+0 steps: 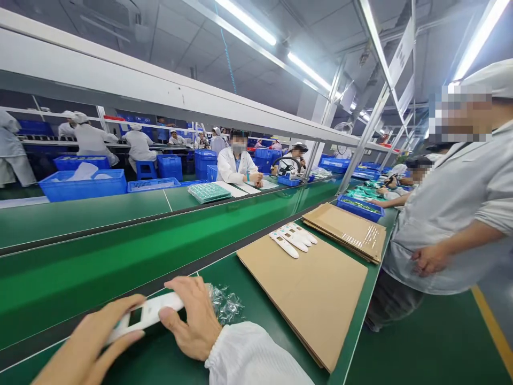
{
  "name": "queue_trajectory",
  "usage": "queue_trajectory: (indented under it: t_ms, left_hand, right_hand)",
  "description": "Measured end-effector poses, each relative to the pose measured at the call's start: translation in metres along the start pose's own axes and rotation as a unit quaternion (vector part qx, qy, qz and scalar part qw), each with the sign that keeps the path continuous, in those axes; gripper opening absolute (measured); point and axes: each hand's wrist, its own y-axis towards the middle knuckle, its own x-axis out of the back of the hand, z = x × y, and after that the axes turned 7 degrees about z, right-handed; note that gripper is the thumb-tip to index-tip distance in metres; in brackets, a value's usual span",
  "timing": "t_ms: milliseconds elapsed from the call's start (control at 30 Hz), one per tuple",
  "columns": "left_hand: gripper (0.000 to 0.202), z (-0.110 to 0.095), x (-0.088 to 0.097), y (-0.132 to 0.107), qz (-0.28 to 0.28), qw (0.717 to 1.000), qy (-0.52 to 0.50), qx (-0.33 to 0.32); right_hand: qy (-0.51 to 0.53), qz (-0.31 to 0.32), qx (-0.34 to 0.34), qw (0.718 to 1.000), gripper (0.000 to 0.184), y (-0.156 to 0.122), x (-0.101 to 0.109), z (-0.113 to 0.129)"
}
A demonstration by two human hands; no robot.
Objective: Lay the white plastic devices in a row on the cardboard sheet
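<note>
My left hand [94, 345] and my right hand [196, 315] together hold a slim white device [144, 315] with a small dark window, low over the green bench [256, 310]. My left fingers pinch its near end. My right thumb and fingers close over its far end. Crumpled clear plastic wrap [224, 303] lies just right of my right hand. Further along, several more white devices [294, 238] lie side by side on a brown cardboard sheet [316, 294].
A green conveyor belt [120, 256] runs along the left. A second stack of cardboard [347, 230] and a blue tray [358, 207] sit further down. A person in a white coat [452, 214] stands close on the right. Other workers sit across, among blue bins [82, 184].
</note>
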Motion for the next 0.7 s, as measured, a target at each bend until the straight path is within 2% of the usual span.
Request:
queue_trajectory:
  t_ms: [67,100,133,200,267,333,400,467,533,600,700]
  left_hand:
    - [0.050,-0.001,-0.009,-0.001,0.006,0.999,0.026,-0.035]
    - [0.054,-0.002,-0.013,0.000,-0.011,0.998,0.042,-0.042]
    - [0.056,-0.001,-0.015,0.002,-0.044,0.997,0.056,-0.037]
    - [0.056,0.007,-0.013,0.006,-0.120,0.990,0.080,0.001]
    - [0.050,0.021,-0.008,0.008,-0.178,0.976,0.094,0.078]
    - [0.041,0.034,-0.003,0.008,-0.211,0.961,0.096,0.154]
    - [0.035,0.043,-0.001,0.009,-0.224,0.953,0.099,0.181]
    - [0.037,0.047,-0.002,0.011,-0.210,0.958,0.102,0.165]
    - [0.044,0.048,-0.005,0.013,-0.198,0.965,0.097,0.144]
    - [0.047,0.050,-0.007,0.014,-0.198,0.967,0.091,0.136]
    - [0.047,0.054,-0.009,0.013,-0.203,0.966,0.083,0.137]
  right_hand:
    - [0.065,0.036,-0.046,0.996,0.034,0.000,0.000,0.001]
    - [0.088,0.037,-0.069,0.993,0.031,0.002,0.002,0.000]
    - [0.092,0.020,-0.090,0.991,0.028,0.005,0.006,-0.002]
    - [0.050,-0.057,-0.125,0.989,0.027,0.012,0.020,-0.007]
    - [-0.019,-0.148,-0.169,0.974,0.033,0.016,0.045,-0.015]
    - [-0.084,-0.216,-0.226,0.946,0.044,0.015,0.077,-0.023]
    - [-0.154,-0.255,-0.292,0.909,0.049,0.006,0.111,-0.032]
    - [-0.231,-0.248,-0.355,0.871,0.045,-0.005,0.141,-0.038]
    - [-0.303,-0.209,-0.403,0.838,0.038,-0.016,0.162,-0.042]
    - [-0.360,-0.163,-0.434,0.810,0.032,-0.023,0.173,-0.044]
    - [-0.412,-0.104,-0.462,0.779,0.027,-0.022,0.180,-0.047]
